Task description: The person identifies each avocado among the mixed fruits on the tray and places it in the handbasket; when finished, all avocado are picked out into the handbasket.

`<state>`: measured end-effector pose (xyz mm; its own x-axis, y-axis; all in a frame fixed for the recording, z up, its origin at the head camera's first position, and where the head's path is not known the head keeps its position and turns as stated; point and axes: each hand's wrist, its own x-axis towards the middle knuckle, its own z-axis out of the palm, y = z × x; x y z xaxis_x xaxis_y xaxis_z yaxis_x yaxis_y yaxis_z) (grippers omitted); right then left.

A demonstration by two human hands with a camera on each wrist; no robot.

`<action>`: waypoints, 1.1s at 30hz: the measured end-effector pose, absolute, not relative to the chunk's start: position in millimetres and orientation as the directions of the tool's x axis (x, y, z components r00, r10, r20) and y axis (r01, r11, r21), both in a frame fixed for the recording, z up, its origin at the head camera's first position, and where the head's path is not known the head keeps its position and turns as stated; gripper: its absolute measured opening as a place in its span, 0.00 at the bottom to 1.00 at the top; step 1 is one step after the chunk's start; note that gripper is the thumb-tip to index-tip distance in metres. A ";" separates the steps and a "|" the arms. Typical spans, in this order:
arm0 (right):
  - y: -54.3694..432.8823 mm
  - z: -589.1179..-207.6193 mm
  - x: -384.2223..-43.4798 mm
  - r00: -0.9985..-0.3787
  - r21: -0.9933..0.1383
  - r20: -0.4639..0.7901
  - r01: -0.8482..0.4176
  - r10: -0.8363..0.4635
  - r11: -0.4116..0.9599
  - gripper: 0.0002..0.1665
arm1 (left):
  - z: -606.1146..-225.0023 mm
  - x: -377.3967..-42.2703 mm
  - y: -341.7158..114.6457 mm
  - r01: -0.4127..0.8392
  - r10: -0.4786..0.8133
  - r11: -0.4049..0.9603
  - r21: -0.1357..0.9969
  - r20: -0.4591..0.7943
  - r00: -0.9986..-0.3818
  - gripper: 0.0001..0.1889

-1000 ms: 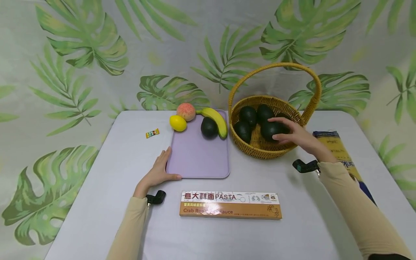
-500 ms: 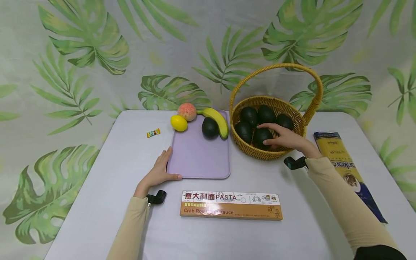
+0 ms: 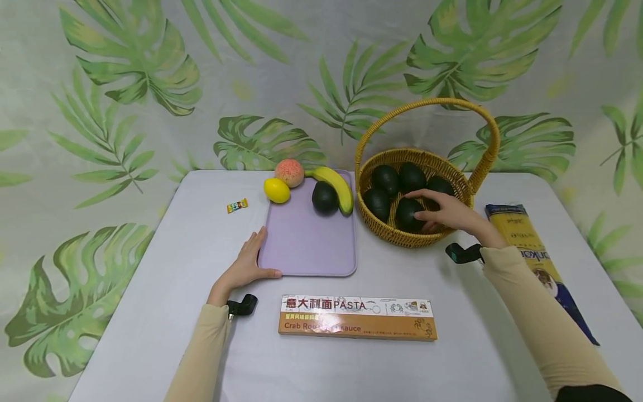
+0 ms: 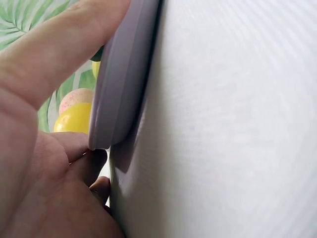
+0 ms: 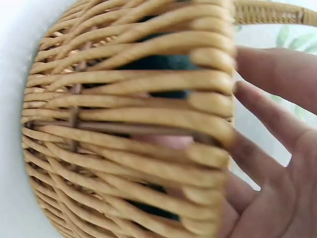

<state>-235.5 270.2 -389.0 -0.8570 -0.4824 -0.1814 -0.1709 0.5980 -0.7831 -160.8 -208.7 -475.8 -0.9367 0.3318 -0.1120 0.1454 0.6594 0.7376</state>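
Note:
In the head view, my left hand (image 3: 244, 267) spans the near left corner of a lilac tray (image 3: 311, 245), fingers straight along its left side and thumb at its front edge. The left wrist view shows that thumb against the tray's side wall (image 4: 116, 84). My right hand (image 3: 449, 211) reaches over the rim of a wicker basket (image 3: 402, 237) and holds a dark avocado (image 3: 408, 215) inside it between thumb and fingers. Several other avocados (image 3: 385, 180) lie around it. From the right wrist, the basket's weave (image 5: 129, 114) hides most of the avocado and the fingertips.
On the tray lie an avocado (image 3: 325, 197) and a banana (image 3: 337, 188); a peach (image 3: 289, 173) and a lemon (image 3: 276, 190) sit at its far left corner. Nearby are a wrapped candy (image 3: 237, 205), a pasta box (image 3: 358, 317) and a yellow-blue packet (image 3: 537, 262). The basket's handle (image 3: 427, 103) arches high.
My right hand first moved left and toward me with the avocado, uncovering another behind it, then shifted slightly right with it. The left hand and tray stay put.

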 end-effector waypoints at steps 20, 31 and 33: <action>190.3 -362.7 -225.7 -0.757 -0.921 0.024 -0.271 -0.653 0.280 0.28 | -477.8 -161.7 -208.0 0.145 0.330 0.664 0.733 -0.114 -0.937 0.62; 118.2 -376.8 -240.1 -0.757 -0.870 0.004 -0.324 -0.653 0.370 0.35 | -477.4 -161.1 -208.0 0.144 0.328 0.666 0.732 -0.114 -0.938 0.62; 108.1 -380.3 -244.9 -0.762 -0.866 -0.009 -0.319 -0.648 0.386 0.38 | -477.1 -161.0 -208.3 0.147 0.327 0.667 0.731 -0.110 -0.938 0.62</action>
